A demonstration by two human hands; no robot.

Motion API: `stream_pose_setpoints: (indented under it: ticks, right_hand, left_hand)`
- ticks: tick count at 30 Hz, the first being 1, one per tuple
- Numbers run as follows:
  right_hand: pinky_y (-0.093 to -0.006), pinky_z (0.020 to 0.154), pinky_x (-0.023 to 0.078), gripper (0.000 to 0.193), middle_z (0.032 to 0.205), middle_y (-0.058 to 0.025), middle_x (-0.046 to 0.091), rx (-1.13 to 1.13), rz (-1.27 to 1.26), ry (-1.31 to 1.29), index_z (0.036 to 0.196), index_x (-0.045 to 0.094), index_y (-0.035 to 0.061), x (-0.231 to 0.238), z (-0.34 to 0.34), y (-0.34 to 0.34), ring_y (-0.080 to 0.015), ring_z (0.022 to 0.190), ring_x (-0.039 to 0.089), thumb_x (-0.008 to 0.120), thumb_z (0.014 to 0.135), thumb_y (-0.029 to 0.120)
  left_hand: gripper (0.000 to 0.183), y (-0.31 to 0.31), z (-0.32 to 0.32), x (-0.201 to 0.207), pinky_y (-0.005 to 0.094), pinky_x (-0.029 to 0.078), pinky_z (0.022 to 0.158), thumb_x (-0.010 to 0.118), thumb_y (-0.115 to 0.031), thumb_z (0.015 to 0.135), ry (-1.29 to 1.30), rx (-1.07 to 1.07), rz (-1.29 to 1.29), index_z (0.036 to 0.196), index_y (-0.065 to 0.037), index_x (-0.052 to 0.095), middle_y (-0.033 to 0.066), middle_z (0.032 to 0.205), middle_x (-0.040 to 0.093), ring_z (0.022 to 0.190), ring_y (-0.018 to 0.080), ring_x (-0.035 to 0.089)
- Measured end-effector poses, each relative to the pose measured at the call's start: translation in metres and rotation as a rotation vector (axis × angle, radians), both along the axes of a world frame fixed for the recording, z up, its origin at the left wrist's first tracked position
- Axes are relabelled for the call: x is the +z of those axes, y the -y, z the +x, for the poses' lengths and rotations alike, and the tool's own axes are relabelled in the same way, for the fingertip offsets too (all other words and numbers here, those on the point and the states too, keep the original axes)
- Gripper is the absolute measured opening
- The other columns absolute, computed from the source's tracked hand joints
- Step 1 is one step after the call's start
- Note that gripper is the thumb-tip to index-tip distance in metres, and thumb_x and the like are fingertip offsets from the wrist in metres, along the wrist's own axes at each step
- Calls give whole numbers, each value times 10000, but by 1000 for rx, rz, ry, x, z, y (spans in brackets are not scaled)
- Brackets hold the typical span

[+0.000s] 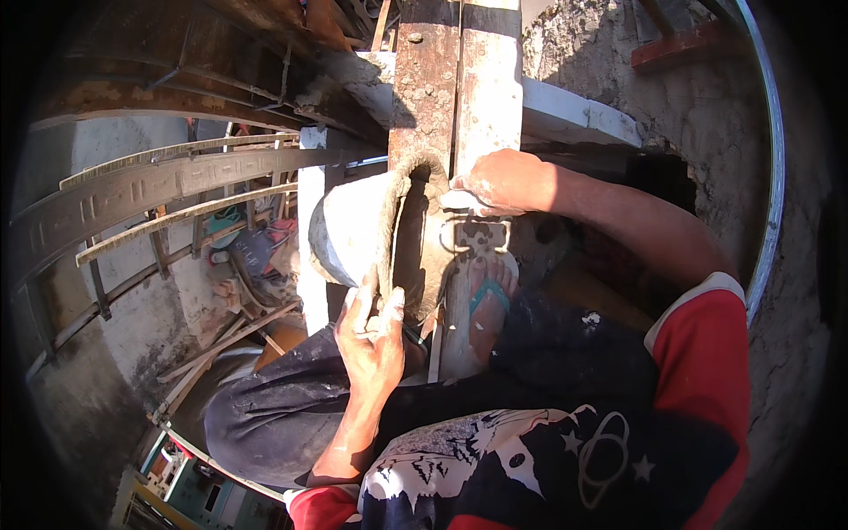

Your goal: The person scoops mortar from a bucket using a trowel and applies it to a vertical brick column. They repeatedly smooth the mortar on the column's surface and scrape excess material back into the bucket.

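A grey, cement-caked bucket [349,231] lies tipped on its side, its mouth turned toward two upright rusty-brown formwork planks [426,97]. My left hand [371,340] grips the lower rim of the bucket from below. My right hand [502,181] reaches over the upper right of the rim, fingers curled on its edge where it meets the pale plank [490,84]. What the bucket holds is hidden. My foot in a teal sandal [488,299] rests just under the bucket, beside the planks.
A rough concrete wall [698,124] rises on the right, edged by a curved metal rail [776,185]. Wooden beams and battens [168,181] cross the left. Far below on the left lie loose planks and debris [234,327].
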State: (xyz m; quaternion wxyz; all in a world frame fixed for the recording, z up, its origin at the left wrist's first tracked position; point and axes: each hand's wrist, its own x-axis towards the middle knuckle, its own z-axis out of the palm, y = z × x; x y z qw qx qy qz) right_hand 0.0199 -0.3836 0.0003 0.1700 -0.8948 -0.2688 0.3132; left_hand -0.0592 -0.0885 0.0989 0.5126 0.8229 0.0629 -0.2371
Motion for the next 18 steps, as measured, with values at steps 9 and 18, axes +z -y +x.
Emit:
stream_pose_setpoints:
  ticks: [9, 18]
  right_hand:
    - [-435, 881, 531, 609, 1130, -195, 696, 36, 354, -432, 1298, 607, 37, -64, -18, 15, -366, 1038, 663, 777, 824, 379]
    - [-325, 698, 543, 732, 1003, -121, 715, -399, 313, -822, 1387, 568, 30, 6, -54, 25, -186, 759, 667, 767, 841, 474]
  left_hand:
    - [501, -13, 11, 9, 353, 408, 1086, 694, -92, 955, -80, -12, 59, 1418, 26, 541, 149, 1355, 616, 1233, 194, 557]
    - [556, -25, 22, -8, 220, 472, 846, 671, -57, 952, -59, 393, -282, 1454, 73, 470, -20, 937, 604, 887, 59, 556]
